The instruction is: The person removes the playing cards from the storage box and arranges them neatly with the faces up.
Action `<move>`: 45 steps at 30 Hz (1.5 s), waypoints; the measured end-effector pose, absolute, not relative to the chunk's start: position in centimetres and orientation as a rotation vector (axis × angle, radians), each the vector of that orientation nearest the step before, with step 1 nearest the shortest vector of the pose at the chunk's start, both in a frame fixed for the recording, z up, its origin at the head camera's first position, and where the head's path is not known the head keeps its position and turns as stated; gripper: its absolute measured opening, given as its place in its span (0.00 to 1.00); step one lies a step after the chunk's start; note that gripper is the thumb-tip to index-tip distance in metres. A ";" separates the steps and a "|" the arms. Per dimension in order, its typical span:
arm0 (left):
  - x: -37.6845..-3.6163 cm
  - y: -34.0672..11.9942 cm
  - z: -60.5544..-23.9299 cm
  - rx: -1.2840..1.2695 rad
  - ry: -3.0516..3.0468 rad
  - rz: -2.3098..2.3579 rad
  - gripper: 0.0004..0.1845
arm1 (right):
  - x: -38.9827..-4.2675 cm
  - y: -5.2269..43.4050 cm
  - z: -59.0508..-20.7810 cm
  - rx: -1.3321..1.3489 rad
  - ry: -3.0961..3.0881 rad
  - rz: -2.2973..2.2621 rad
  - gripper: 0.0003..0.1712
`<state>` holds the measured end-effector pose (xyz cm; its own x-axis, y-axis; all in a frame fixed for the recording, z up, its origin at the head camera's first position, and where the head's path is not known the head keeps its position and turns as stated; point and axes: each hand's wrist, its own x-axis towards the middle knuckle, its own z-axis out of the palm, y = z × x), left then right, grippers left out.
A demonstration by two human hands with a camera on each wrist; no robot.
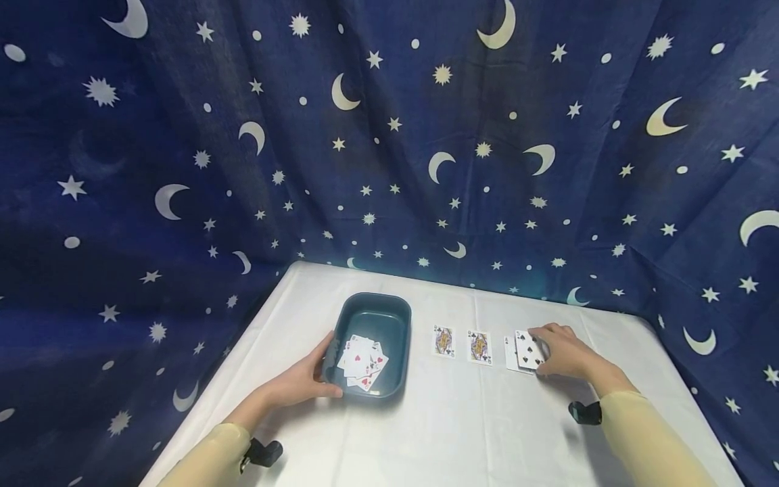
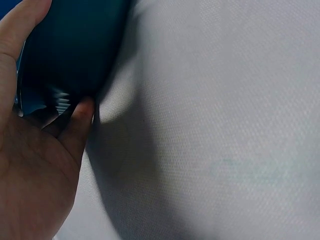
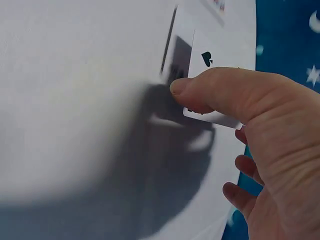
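My left hand [image 1: 304, 379] grips the left side of a dark teal plastic tub [image 1: 398, 338]; the left wrist view shows fingers at the tub's [image 2: 80, 45] edge. Loose playing cards [image 1: 365, 362], with red and black pips, lie piled in the tub. Over at the right, my right hand [image 1: 566, 352] pinches a spade playing card [image 1: 527, 348] by its edge, thumb on the face in the right wrist view. This card overlaps another white card [image 1: 510, 355] on the table; whether they touch I cannot tell.
Two face cards, one on the left [image 1: 444, 341] and one on the right [image 1: 479, 348], lie face up between tub and right hand. The white-clothed table [image 1: 426, 433] ends at a dark blue curtain [image 1: 414, 169] with moons and stars.
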<state>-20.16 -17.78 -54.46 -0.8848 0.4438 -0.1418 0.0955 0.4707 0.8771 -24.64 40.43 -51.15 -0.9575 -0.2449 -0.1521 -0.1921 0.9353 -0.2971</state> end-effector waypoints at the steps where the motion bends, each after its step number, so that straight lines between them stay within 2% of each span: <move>1: -20.2 -17.8 -54.5 0.458 2.372 1.381 0.69 | -24.5 41.0 -51.3 -0.312 2.899 -0.414 0.53; 17: -20.3 -17.8 -54.5 0.494 2.393 1.382 0.68 | -23.7 44.4 -51.3 -0.180 2.806 -0.412 0.52; 45: -20.2 -17.9 -54.5 0.553 2.352 1.423 0.68 | -23.7 44.7 -51.1 -0.092 2.738 -0.466 0.53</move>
<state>-20.22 -17.90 -54.49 -0.8680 0.4895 -0.0829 0.1538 0.4239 0.8926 -23.74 44.72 -51.11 -0.9329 -0.1225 -0.3386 -0.0036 0.9435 -0.3314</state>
